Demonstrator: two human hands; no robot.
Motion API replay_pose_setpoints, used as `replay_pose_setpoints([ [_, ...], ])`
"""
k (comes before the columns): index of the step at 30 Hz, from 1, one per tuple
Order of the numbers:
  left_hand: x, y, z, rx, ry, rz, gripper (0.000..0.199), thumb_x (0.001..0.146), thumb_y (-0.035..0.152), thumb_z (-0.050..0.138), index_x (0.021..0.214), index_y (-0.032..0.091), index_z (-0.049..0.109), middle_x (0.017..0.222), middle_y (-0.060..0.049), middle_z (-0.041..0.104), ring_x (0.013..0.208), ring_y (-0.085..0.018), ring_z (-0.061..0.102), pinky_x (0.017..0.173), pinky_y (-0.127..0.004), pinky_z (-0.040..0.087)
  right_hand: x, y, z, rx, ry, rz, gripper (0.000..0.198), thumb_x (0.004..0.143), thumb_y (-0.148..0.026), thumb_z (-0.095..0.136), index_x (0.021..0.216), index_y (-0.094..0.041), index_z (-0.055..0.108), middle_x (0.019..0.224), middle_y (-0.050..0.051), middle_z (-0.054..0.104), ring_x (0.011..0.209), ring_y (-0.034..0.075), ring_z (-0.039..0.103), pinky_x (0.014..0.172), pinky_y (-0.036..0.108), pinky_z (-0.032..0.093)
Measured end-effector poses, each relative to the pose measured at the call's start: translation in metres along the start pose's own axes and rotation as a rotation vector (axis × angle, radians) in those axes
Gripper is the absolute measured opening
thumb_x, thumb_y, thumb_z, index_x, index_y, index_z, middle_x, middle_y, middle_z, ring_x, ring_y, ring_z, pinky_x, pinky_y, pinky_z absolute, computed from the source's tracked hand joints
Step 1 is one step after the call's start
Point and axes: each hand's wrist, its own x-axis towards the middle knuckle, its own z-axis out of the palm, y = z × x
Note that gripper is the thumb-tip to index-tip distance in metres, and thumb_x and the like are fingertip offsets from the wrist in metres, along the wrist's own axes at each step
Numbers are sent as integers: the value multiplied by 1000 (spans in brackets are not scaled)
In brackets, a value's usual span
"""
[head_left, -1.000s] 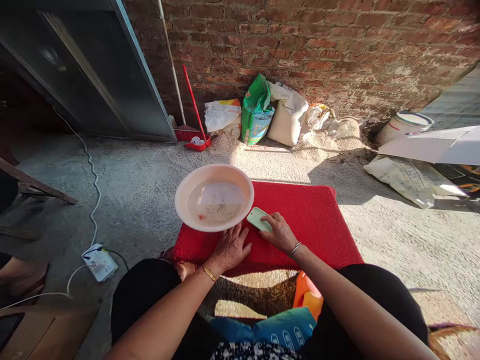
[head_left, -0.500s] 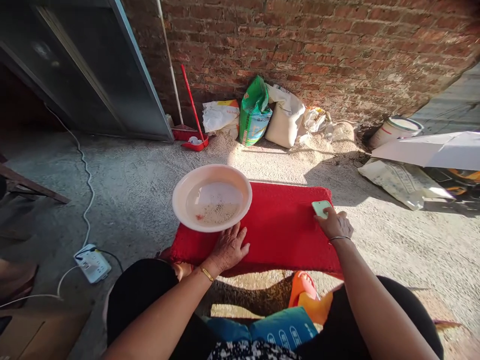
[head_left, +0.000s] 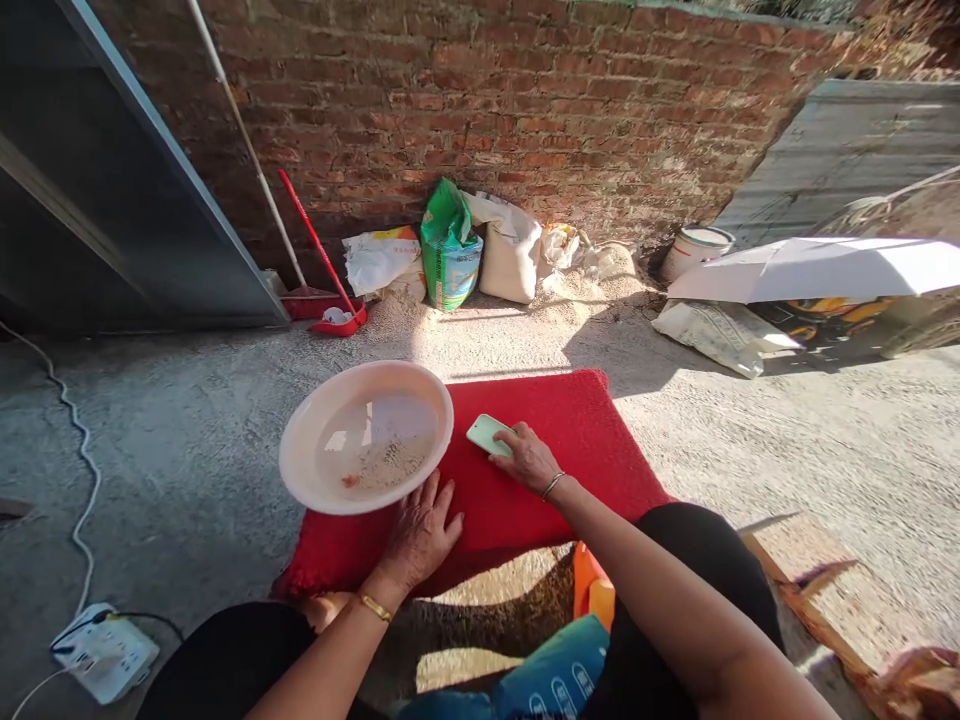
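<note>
My left hand lies on the red cloth cover of a low table or stool, fingers stretched out, their tips by the near rim of a pale pink basin. Whether the fingertips touch the basin I cannot tell. Clear water stands in the basin, with grainy bits and a small reddish bit at the bottom. My right hand is closed on a mint-green phone, held low over the middle of the cloth, right of the basin.
By the brick wall stand a red dustpan, a green sack, a white sack and a bucket. A white umbrella is at right. A power strip lies on the floor at left.
My right hand has moved the phone leftward across the red cloth, from its right end to near the basin. The left hand stays by the basin. The view has turned to the right.
</note>
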Motion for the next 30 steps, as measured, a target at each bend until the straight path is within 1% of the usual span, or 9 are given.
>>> replay_pose_setpoints([
  [6,-2,3,-1,-6,15,-5,43,84,32,56,123,14,60,135,-19,51,124,-34,48,102,-51,38,-18,90,-54,-179,102,629,42,87,-47,54,122,-25,58,113,13,49,102,27,56,81,37,44],
  [8,-2,5,-1,-9,20,-18,43,84,32,57,123,15,60,135,-19,52,123,-34,48,102,-50,38,-26,111,-64,-179,142,747,43,86,-49,52,121,-24,59,111,14,50,102,28,57,81,38,45],
  [10,-2,7,-2,-11,20,-34,43,84,32,57,124,16,59,135,-18,52,124,-33,48,103,-49,38,-31,119,-64,-133,173,735,44,86,-49,53,122,-24,59,108,13,51,99,27,58,82,38,45],
  [12,-3,8,-2,-22,10,-51,44,84,33,57,125,16,58,137,-17,50,126,-32,46,104,-48,37,-29,114,-56,-59,192,628,44,84,-47,56,121,-23,59,103,11,52,96,24,59,83,36,45],
  [16,-5,7,-1,-48,-21,-80,47,85,37,57,128,18,57,140,-16,48,128,-32,45,105,-47,36,-11,71,-23,76,215,308,35,79,-38,63,111,-24,62,95,6,53,91,21,57,85,34,46],
  [20,-5,6,-1,-56,-32,-86,47,86,39,55,128,18,56,140,-16,48,128,-31,44,106,-46,35,4,18,12,163,173,-2,35,75,-27,67,110,-23,63,100,7,53,94,20,55,87,33,46],
  [23,-4,6,-3,-47,-20,-79,46,86,37,55,127,17,57,140,-17,48,128,-31,44,106,-46,35,8,4,20,153,109,-131,37,77,-27,67,114,-24,62,107,8,53,99,21,54,90,35,45],
  [26,-2,8,-4,-29,0,-69,44,85,35,56,125,17,59,138,-17,49,127,-32,45,105,-47,35,8,28,7,78,81,-1,37,83,-32,61,119,-23,61,110,10,52,102,22,54,91,35,44],
  [30,-2,8,-3,-14,26,-52,43,83,33,57,123,16,60,137,-17,51,125,-32,47,104,-48,37,-5,93,-31,-59,109,397,43,85,-39,55,125,-22,59,109,13,53,104,26,56,88,38,45],
])
